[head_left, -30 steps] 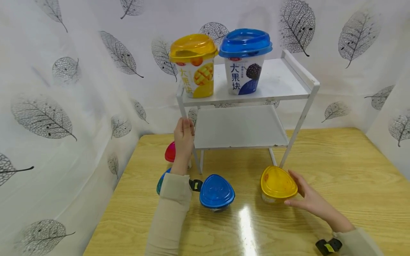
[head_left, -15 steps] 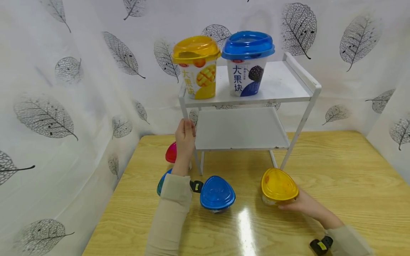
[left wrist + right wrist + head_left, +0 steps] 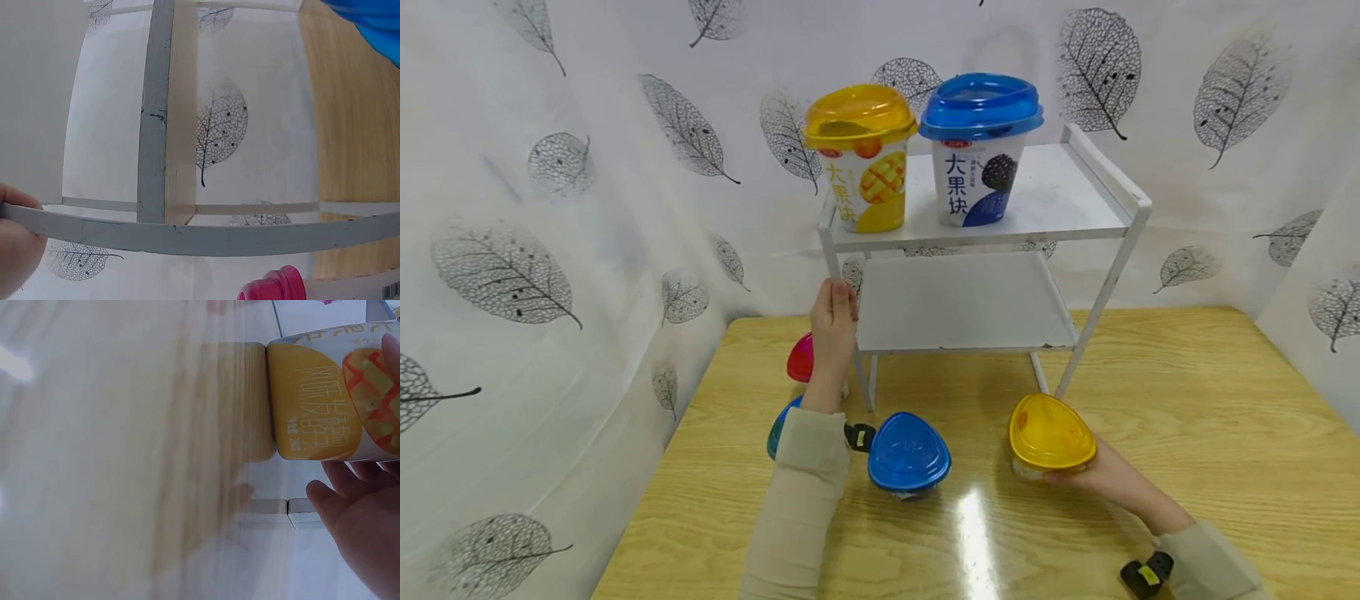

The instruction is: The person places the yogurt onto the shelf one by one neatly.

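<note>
My left hand (image 3: 833, 321) grips the left front leg of a white two-tier shelf (image 3: 970, 300); in the left wrist view only part of the hand (image 3: 17, 240) shows at the grey-white bar. My right hand (image 3: 1116, 483) holds a yellow-lidded mango yogurt cup (image 3: 1051, 433) by its side, in front of the shelf's right leg. In the right wrist view the cup (image 3: 319, 400) has its base at the wooden table, a finger over its printed side and others along its opposite side. The lid hides part of that hand in the head view.
On the top tier stand a yellow-lidded cup (image 3: 865, 158) and a blue-lidded blackberry cup (image 3: 981, 150). Another blue-lidded cup (image 3: 908, 454) is on the table (image 3: 1210, 400) between my arms. Red-lidded (image 3: 800, 358) and blue-green-lidded (image 3: 782, 429) cups are partly behind my left arm.
My right hand has come forward from beside the yellow-lidded cup and taken hold of it. The cup has barely shifted. My left hand stays on the shelf leg.
</note>
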`<move>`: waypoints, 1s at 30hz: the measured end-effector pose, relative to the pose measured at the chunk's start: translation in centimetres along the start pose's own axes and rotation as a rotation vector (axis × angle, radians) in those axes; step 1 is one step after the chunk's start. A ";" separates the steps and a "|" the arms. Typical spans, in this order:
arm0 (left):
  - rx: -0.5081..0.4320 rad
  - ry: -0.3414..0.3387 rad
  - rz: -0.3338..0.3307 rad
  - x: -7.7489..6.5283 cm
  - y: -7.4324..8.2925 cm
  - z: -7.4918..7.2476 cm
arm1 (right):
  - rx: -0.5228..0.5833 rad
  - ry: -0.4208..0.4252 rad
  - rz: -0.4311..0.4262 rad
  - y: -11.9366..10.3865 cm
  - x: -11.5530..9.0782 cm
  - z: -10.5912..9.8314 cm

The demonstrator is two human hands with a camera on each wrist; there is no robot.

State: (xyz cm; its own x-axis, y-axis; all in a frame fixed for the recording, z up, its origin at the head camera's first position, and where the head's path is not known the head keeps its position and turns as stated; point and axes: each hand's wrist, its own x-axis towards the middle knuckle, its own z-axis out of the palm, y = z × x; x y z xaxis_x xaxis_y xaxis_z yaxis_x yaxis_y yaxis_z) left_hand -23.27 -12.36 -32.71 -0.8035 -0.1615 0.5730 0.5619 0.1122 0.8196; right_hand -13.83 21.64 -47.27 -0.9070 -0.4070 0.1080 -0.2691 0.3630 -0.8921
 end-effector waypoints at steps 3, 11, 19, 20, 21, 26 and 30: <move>-0.002 0.000 0.000 0.0 0.0 0.0 | 0.013 0.011 -0.015 0.2 0.1 0.0; 0.004 -0.002 -0.003 0.0 0.0 0.0 | -0.055 0.056 -0.033 -0.5 -0.1 -0.1; -0.006 0.003 -0.004 0.0 0.0 0.0 | -0.119 0.055 -0.040 -2.1 -0.1 -1.0; -0.008 0.002 -0.002 0.0 0.0 0.0 | -0.110 0.053 -0.034 -2.4 -0.1 -1.1; -0.005 0.000 0.001 0.0 0.0 0.0 | -0.110 0.055 -0.028 -2.6 -0.1 -1.2; 0.005 -0.003 0.001 0.0 0.0 -0.1 | -0.108 0.089 -0.036 -4.0 0.0 -1.6; 0.013 -0.006 -0.013 0.1 0.1 -0.1 | -0.122 0.116 -0.099 -4.9 0.0 -2.2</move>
State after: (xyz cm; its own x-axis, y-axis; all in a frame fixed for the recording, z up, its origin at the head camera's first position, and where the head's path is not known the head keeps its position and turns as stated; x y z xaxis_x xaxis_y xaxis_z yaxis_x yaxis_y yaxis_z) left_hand -23.30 -12.45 -32.58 -0.8117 -0.1574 0.5625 0.5491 0.1225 0.8267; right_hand -13.19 21.71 -41.89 -0.9035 -0.3490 0.2487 -0.3897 0.4279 -0.8155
